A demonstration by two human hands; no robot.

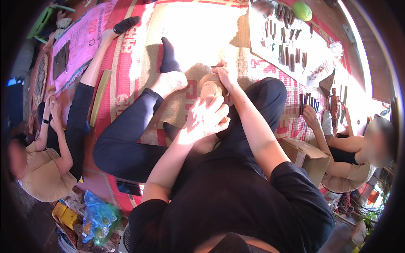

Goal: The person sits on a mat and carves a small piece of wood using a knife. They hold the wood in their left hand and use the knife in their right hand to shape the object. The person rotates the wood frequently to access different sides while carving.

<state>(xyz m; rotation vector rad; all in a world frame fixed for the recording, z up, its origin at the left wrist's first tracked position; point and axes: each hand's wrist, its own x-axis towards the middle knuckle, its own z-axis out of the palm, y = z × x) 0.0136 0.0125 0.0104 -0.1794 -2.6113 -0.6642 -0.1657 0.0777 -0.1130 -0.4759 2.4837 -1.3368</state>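
A pale tan wooden-looking carving (211,88) with a rounded shape is held over the mat between my legs. My left hand (207,114) wraps round its near end, fingers curled. At the carving's far end, my right hand (226,76) is closed in a pinch. A thin dark piece (216,66) pokes out from the right fingertips; its kind is too small to tell. Strong sunlight washes out detail on the left hand, and the carving's near part is hidden in the fingers.
Red-and-straw mat (122,80) lies beneath me. A bamboo-like strip (100,98) is at left, a cardboard box (310,158) by my right elbow, a phone (128,188) near my left hip. Dark sticks (291,59) and a green fruit (302,11) lie far right. Co-workers sit on both sides.
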